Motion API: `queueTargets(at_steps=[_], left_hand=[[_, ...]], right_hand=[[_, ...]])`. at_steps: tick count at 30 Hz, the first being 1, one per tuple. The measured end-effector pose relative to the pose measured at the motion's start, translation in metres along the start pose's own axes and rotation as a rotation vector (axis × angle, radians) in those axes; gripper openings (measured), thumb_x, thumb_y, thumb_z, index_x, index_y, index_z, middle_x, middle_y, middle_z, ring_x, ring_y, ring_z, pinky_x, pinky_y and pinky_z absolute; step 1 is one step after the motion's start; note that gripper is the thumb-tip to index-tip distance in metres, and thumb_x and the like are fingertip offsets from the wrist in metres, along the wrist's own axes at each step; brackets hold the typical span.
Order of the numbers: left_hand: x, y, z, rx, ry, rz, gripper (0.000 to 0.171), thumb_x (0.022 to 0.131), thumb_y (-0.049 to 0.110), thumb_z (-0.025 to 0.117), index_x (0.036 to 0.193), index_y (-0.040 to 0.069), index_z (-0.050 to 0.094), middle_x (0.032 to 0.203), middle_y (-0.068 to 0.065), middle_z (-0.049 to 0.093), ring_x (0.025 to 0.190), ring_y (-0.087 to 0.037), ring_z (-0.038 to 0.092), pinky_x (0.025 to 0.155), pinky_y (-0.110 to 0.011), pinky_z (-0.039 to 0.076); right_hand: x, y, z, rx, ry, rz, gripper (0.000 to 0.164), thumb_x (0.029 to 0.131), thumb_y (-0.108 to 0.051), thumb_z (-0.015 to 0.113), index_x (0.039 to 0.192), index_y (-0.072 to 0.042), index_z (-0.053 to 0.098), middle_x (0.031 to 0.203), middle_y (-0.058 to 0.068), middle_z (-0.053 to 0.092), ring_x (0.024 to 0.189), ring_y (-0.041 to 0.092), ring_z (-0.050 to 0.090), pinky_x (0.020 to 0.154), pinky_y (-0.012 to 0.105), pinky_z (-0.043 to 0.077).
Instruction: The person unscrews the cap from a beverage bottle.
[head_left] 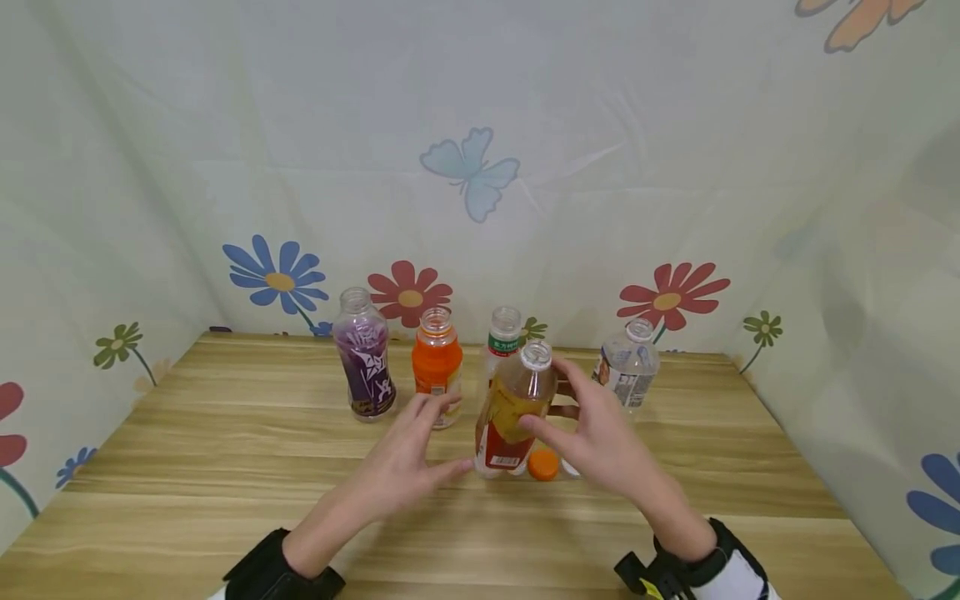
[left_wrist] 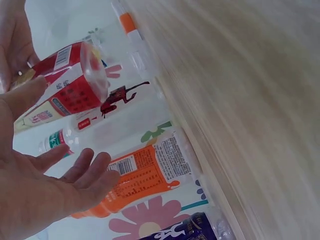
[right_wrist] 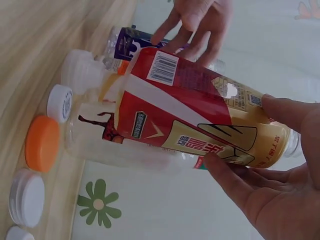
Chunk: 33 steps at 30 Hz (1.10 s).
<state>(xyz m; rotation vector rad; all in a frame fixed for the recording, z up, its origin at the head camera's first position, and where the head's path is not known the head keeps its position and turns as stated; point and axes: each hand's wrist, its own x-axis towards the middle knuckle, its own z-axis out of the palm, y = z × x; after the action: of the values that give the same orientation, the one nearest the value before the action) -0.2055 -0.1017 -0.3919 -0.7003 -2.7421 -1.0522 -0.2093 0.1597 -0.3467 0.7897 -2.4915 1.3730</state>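
Observation:
My right hand (head_left: 600,429) grips an uncapped plastic bottle (head_left: 504,442) with a red and gold label round its upper part, thumb on one side and fingers on the other. In the right wrist view the base of this bottle (right_wrist: 165,105) hangs above the table, slightly tilted. Fingers spread, my left hand (head_left: 401,462) is held to the left of the bottle, its thumb close to the bottle's lower end. Behind the left fingers stands an orange-labelled bottle (head_left: 437,362) without a cap. A clear bottle with a green band (head_left: 504,340) is partly hidden behind the held one.
A purple-labelled bottle (head_left: 365,362) stands at the left and a clear bottle (head_left: 630,367) at the right, both uncapped. An orange cap (head_left: 543,464) lies on the wooden table (head_left: 225,483), with several white caps (right_wrist: 27,197) in line with it. A flowered cloth hangs behind.

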Motion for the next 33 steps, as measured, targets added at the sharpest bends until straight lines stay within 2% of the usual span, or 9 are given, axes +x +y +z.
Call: queueTargets(at_steps=[6, 13, 21, 27, 33], left_hand=[[0.001, -0.003, 0.0, 0.035, 0.002, -0.018, 0.076, 0.082, 0.037, 0.08, 0.146, 0.019, 0.042, 0.132, -0.001, 0.045, 0.119, -0.02, 0.05, 0.099, -0.038, 0.04], [0.001, -0.005, -0.002, 0.059, 0.0, -0.019, 0.077, 0.083, 0.039, 0.08, 0.147, 0.019, 0.042, 0.132, -0.003, 0.045, 0.12, -0.019, 0.049, 0.1, -0.039, 0.04], [0.001, -0.006, -0.002, 0.058, -0.002, -0.006, 0.074, 0.083, 0.035, 0.081, 0.145, 0.016, 0.045, 0.131, -0.005, 0.045, 0.119, -0.021, 0.048, 0.1, -0.041, 0.039], [0.001, -0.007, -0.002, 0.063, 0.01, 0.018, 0.071, 0.082, 0.033, 0.082, 0.141, 0.013, 0.048, 0.128, -0.005, 0.047, 0.116, -0.022, 0.049, 0.099, -0.041, 0.039], [0.0, -0.009, -0.001, 0.072, -0.008, 0.022, 0.071, 0.083, 0.035, 0.081, 0.142, 0.014, 0.047, 0.129, -0.003, 0.046, 0.116, -0.02, 0.047, 0.098, -0.041, 0.039]], right_hand=[[0.001, 0.003, -0.011, -0.075, 0.012, 0.062, 0.068, 0.087, -0.023, 0.077, 0.142, -0.005, 0.042, 0.128, 0.007, 0.055, 0.112, 0.027, 0.059, 0.082, 0.026, 0.051], [0.002, 0.008, -0.017, -0.135, 0.056, 0.135, 0.068, 0.089, -0.022, 0.076, 0.143, -0.004, 0.039, 0.134, 0.013, 0.051, 0.116, 0.031, 0.057, 0.085, 0.035, 0.051], [0.004, 0.016, -0.02, -0.165, 0.093, 0.193, 0.069, 0.091, -0.017, 0.073, 0.146, -0.002, 0.034, 0.136, 0.016, 0.049, 0.119, 0.034, 0.053, 0.088, 0.039, 0.049], [0.008, 0.029, -0.02, -0.152, 0.1, 0.181, 0.07, 0.092, -0.01, 0.07, 0.148, 0.0, 0.029, 0.14, 0.019, 0.044, 0.124, 0.037, 0.049, 0.092, 0.04, 0.046], [0.012, 0.045, -0.014, -0.121, 0.092, 0.162, 0.067, 0.094, -0.005, 0.066, 0.148, 0.002, 0.027, 0.142, 0.021, 0.04, 0.128, 0.039, 0.046, 0.094, 0.041, 0.044]])
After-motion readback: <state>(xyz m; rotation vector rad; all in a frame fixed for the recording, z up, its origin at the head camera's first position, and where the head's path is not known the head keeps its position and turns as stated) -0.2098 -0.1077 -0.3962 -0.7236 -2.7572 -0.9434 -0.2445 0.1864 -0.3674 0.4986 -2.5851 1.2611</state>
